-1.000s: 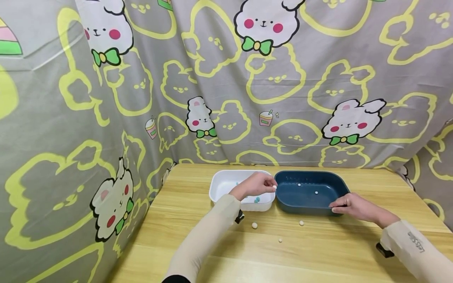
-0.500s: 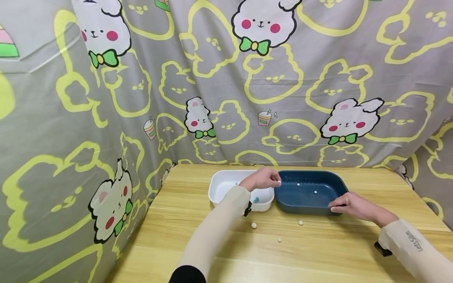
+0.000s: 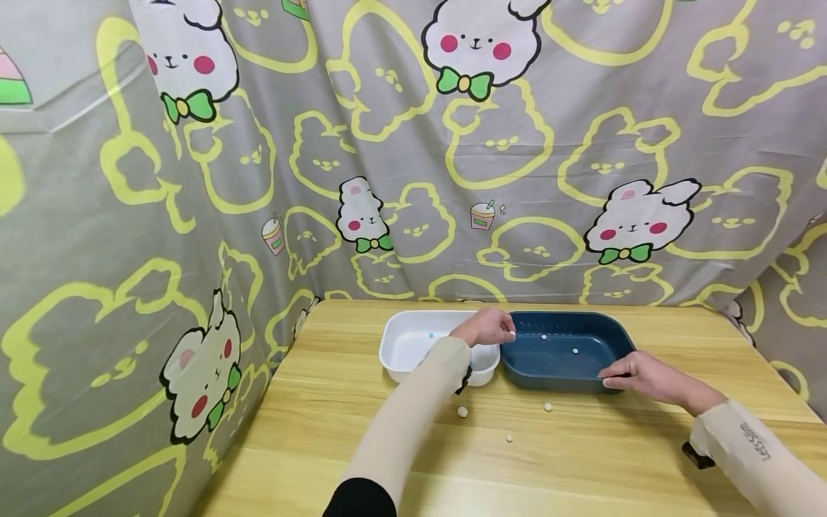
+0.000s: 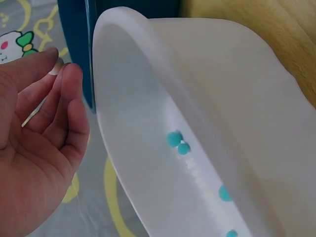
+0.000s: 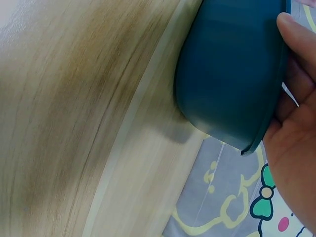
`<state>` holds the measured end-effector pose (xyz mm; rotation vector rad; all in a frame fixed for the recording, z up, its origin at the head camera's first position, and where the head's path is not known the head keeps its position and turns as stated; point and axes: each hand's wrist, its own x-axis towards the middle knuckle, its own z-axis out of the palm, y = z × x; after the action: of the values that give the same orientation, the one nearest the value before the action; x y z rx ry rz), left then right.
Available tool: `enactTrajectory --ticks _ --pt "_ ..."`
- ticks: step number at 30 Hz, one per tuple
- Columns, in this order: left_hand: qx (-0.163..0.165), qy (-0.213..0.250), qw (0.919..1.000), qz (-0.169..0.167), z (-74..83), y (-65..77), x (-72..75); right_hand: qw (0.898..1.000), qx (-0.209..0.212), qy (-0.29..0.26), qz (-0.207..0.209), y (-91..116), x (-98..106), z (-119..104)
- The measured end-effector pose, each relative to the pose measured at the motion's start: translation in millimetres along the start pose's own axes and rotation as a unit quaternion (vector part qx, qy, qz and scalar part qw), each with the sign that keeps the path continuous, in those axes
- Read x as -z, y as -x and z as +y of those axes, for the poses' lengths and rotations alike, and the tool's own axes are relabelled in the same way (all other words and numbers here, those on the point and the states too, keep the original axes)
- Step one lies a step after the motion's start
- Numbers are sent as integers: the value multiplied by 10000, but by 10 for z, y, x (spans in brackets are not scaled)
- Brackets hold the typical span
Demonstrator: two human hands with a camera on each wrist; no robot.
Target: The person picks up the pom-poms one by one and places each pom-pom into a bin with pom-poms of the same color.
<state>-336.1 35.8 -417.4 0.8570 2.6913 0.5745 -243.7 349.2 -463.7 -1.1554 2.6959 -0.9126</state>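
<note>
Update: our left hand [image 3: 489, 327] has nudged closer to the blue tub [image 3: 549, 366], thumb and fingertips pinching a white ball [image 4: 56, 68]; it's now at the blue tub's left rim, unreleased. Our right hand [image 3: 649, 377] grips that tub's near-right rim, probably steadying it. White tub [image 3: 393, 352] crowds the blue tub's left edge; open room is its middle, around two loose balls [image 3: 576, 351].

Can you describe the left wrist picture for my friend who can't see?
A person's left-hand grip pinches a small white ball beside a white tub holding four teal balls. A dark blue tub shows at the top.
</note>
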Motion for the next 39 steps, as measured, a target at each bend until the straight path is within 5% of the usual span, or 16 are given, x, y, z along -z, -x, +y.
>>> enactTrajectory --ticks 15,24,31,39 --pt "464 -157 9986 176 -30 -83 -47 9999 129 -34 79 0 -26 -7" --pt "354 -173 9990 190 -26 -77 -40 9997 214 18 111 8 -18 19" --pt "-95 16 10000 4 -29 64 37 9997 190 108 133 9 -7 -21" --pt "-577 -149 9971 -468 -49 409 98 9995 239 124 181 14 -7 -27"
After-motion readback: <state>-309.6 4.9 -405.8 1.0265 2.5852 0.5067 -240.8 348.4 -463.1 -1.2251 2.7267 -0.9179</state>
